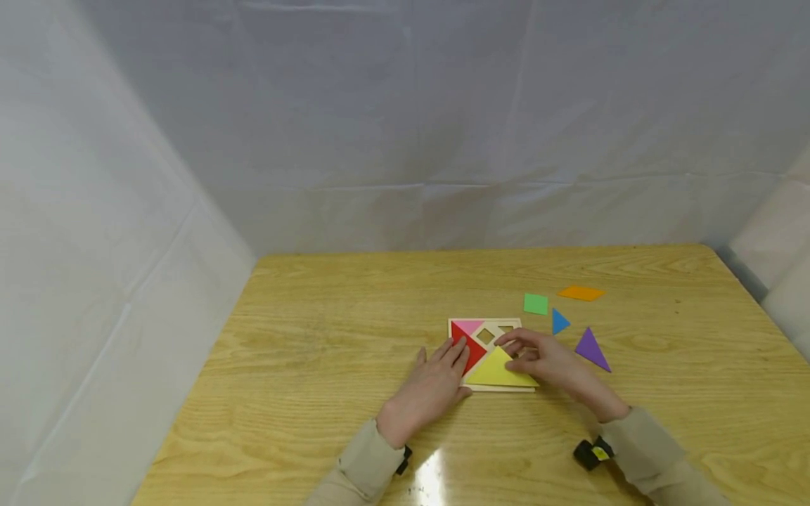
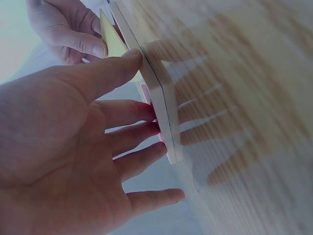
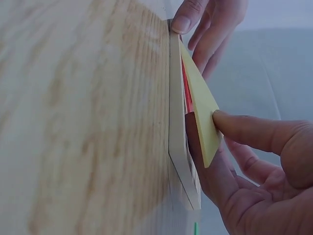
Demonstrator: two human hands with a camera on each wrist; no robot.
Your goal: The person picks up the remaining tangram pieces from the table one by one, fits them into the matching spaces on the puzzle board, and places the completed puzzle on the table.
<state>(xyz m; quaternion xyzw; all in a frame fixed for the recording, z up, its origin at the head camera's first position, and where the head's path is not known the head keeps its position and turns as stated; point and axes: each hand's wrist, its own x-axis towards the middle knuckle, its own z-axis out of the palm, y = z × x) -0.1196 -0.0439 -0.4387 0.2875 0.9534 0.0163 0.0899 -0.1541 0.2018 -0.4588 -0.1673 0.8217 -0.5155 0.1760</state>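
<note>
A wooden tangram tray (image 1: 500,388) lies on the table with a red triangle (image 1: 474,351) and a pink triangle (image 1: 467,326) in it. My left hand (image 1: 427,393) rests on the tray's left side with straight, spread fingers over the red triangle; its thumb touches the near edge. My right hand (image 1: 547,362) pinches a yellow triangle (image 1: 496,369) between thumb and fingers. In the right wrist view the yellow triangle (image 3: 203,103) is tilted, its held end raised off the tray (image 3: 177,98) and its far corner close to the left thumb.
Right of the tray lie a green square (image 1: 535,303), an orange parallelogram (image 1: 581,293), a blue triangle (image 1: 560,321) and a purple triangle (image 1: 593,350). Pale sheeting (image 1: 405,126) hangs behind and beside the wooden table (image 1: 304,337).
</note>
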